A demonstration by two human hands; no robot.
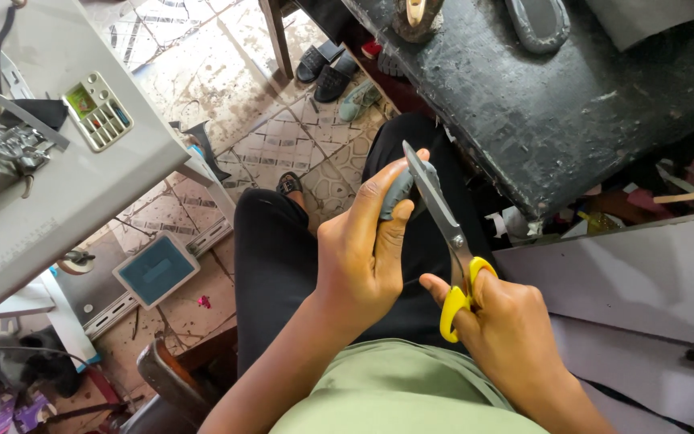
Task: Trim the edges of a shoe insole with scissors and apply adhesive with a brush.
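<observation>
While the left hand (363, 249) pinches a grey piece (399, 193), the right hand (508, 329) grips yellow-handled scissors (447, 233) against it.

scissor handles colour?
Yellow, on the scissors held in the right hand; head view.

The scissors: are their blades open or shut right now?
Shut, or nearly: the scissors show one narrow strip of blade, no V-shaped gap, against the grey piece that the left hand holds.
</observation>
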